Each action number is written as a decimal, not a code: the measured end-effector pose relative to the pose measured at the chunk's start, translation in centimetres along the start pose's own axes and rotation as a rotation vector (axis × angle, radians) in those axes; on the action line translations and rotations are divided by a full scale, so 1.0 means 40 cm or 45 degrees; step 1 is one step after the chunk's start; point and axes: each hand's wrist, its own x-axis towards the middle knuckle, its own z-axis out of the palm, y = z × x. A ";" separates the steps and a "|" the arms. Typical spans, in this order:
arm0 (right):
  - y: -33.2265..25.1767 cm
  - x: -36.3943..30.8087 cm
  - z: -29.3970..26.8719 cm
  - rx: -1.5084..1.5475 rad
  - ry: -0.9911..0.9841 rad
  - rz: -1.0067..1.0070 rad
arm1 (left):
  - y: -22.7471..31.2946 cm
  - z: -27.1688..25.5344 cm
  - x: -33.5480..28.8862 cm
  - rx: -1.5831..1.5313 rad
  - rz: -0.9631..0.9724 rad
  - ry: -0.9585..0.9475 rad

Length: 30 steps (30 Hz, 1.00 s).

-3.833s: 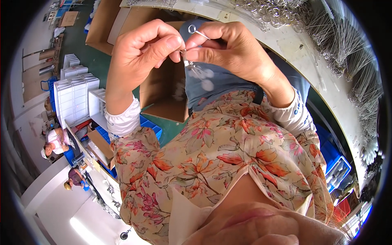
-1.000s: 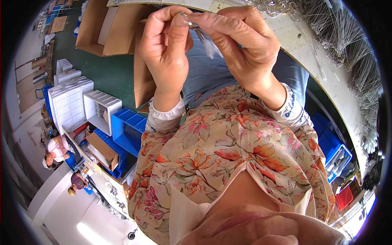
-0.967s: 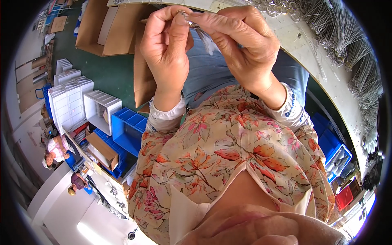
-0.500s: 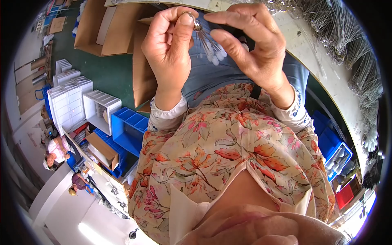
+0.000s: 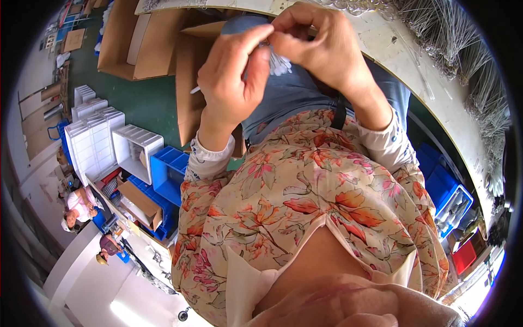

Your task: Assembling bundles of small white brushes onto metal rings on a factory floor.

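Above my lap, both hands meet at the fingertips around a bundle of small white-tipped brushes (image 5: 280,65) on thin wire stems. My left hand (image 5: 231,73) is closed, its index fingertip against the right fingers and its thumb bent beside the bundle's top. My right hand (image 5: 327,49) pinches at the same spot with thumb and index finger. The hands hide the bundle's metal ring and most of the stems. A thin white tip (image 5: 195,90) shows beside the left hand, against the cardboard; whether that hand holds it I cannot tell.
A pale worktable (image 5: 419,71) curves along the top and right, with piles of wire-stemmed brushes (image 5: 447,32) on it. Open cardboard boxes (image 5: 158,46) stand at the left. White crates (image 5: 136,150) and blue crates (image 5: 169,171) lie beyond. Two people work farther off at the lower left.
My right hand has moved left, from spread fingers to a pinch at the bundle. The left hand has turned and sunk slightly, and now covers the ring and stems.
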 end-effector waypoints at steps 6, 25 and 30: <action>0.101 0.016 0.045 1.070 -0.129 0.274 | -0.023 0.014 -0.036 -0.250 -0.311 0.036; 0.066 -0.015 0.070 0.291 -0.081 -0.526 | 0.011 -0.048 -0.046 -1.565 -1.154 -0.043; 0.036 -0.035 0.055 0.131 -0.273 -0.259 | 0.002 -0.041 -0.064 -1.320 -1.092 0.032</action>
